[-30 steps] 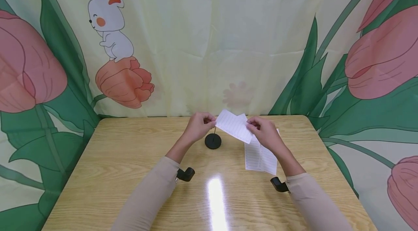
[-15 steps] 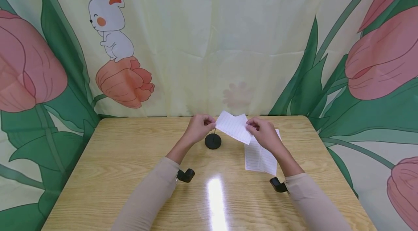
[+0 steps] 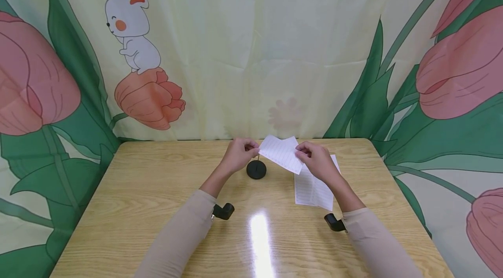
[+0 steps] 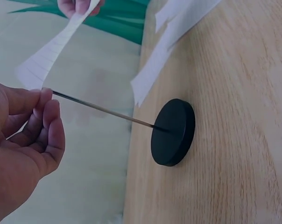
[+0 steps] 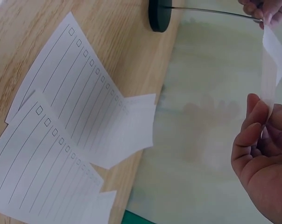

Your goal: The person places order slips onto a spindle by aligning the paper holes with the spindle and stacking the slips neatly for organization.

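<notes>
A stand with a round black base [image 3: 256, 169] and a thin metal rod [image 4: 103, 109] is upright on the table. My left hand [image 3: 235, 155] pinches the rod's top between thumb and fingertips, hiding the tip. One corner of a lined white sheet of paper [image 3: 279, 151] meets those fingertips; whether they also grip it I cannot tell. My right hand [image 3: 317, 160] pinches the sheet's other side, keeping it bent and raised above the table. Below that hand lie more lined sheets [image 3: 310, 188], overlapping and creased, with small checkboxes visible in the right wrist view.
The wooden table [image 3: 157, 225] reaches back to a curtain [image 3: 235, 73] printed with tulips and a rabbit. A bright light reflection [image 3: 261, 243] crosses the front middle of the tabletop. Black wrist cameras [image 3: 224, 211] jut inward from both wrists.
The held sheet and my right hand have dropped very slightly. My left hand stays at the rod's top, and the stand and the loose sheets have not moved.
</notes>
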`<state>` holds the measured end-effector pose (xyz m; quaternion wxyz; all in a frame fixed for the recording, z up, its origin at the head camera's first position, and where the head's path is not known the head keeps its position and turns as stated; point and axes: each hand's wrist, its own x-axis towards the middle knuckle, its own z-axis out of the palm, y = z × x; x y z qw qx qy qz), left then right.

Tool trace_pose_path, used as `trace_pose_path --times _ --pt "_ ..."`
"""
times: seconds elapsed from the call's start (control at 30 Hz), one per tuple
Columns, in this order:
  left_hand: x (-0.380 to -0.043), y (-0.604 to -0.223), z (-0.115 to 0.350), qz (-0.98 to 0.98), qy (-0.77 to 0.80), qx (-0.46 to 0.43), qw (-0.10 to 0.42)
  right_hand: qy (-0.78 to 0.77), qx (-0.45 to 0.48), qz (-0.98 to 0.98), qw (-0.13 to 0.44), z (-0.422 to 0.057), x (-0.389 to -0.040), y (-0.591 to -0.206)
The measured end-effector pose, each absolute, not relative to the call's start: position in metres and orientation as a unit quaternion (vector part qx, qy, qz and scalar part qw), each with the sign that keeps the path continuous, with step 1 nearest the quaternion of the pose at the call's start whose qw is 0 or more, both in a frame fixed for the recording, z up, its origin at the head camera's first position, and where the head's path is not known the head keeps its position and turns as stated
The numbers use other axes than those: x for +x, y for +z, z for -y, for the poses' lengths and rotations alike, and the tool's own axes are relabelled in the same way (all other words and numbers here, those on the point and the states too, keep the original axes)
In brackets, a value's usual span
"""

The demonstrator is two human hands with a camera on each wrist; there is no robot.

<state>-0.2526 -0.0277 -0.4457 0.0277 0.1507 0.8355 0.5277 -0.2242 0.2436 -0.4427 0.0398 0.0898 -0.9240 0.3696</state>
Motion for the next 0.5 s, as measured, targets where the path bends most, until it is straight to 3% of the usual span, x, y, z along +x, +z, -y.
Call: trace_pose_path --times 0.5 --pt "-0.2548 -0.4530 0.0279 -0.831 0.538 0.141 0.028 0.373 0.086 0.923 0.042 -0.2420 -0.2239 -0.4481"
